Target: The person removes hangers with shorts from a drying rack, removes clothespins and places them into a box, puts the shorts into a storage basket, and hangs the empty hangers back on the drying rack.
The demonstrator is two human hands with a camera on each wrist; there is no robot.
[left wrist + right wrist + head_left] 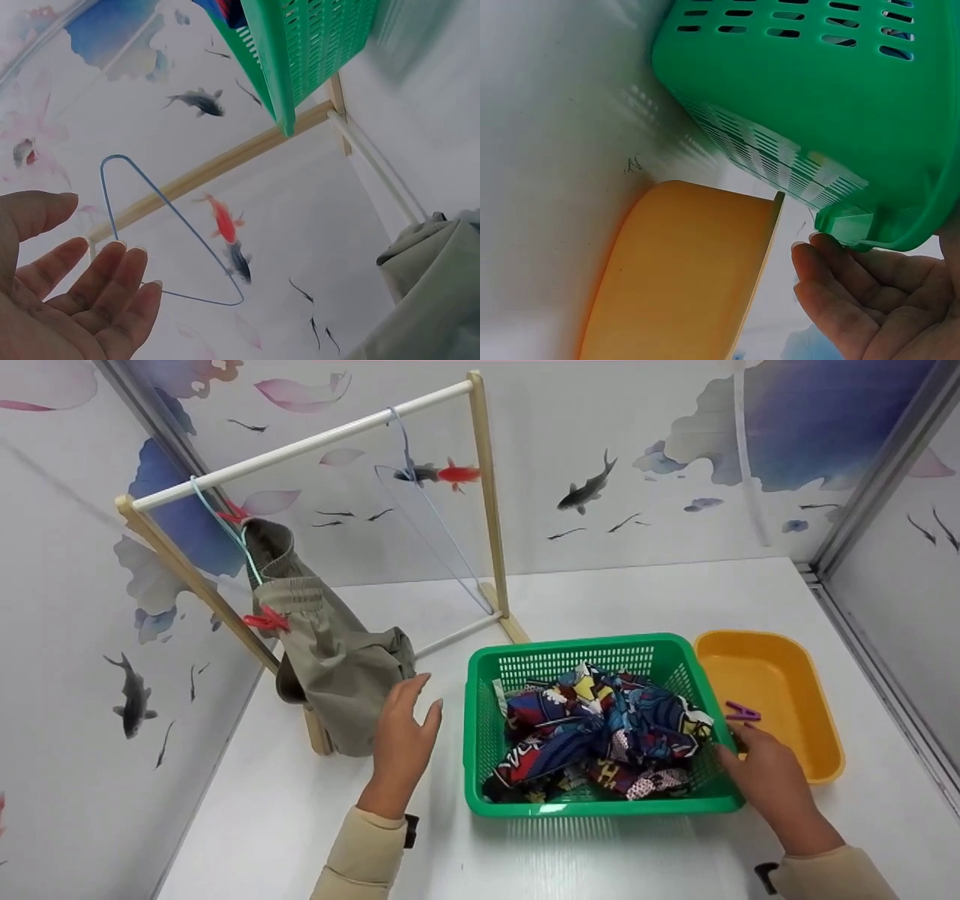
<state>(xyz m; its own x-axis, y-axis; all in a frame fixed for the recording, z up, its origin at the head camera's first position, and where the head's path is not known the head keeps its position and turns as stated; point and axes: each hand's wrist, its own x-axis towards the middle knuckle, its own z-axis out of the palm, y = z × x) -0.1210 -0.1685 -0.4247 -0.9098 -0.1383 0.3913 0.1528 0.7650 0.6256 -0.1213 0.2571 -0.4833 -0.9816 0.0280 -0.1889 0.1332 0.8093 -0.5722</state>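
Note:
Between my hands stands a green plastic basket (pixel 589 810) holding bunched, brightly patterned cloth (pixel 570 727). My right hand (pixel 776 784) holds the basket's right rim, thumb over the top and fingers along the outside, under the rim handle (pixel 853 225). Nothing is in my left hand (pixel 405 735); its fingers are spread and slightly bent, left of the basket and apart from it. Just beyond that hand hang olive-grey trousers (pixel 330 675), fixed by red clips (pixel 268 619) to a light-blue hanger (pixel 225 521).
A wooden rack with a white rail (pixel 315 442) stands at the back left. From it hangs a bare blue wire hanger (pixel 442 525). A yellow tub (pixel 814 712) sits right of the basket, with a purple clip (pixel 742 710) in it. Printed walls enclose the white table.

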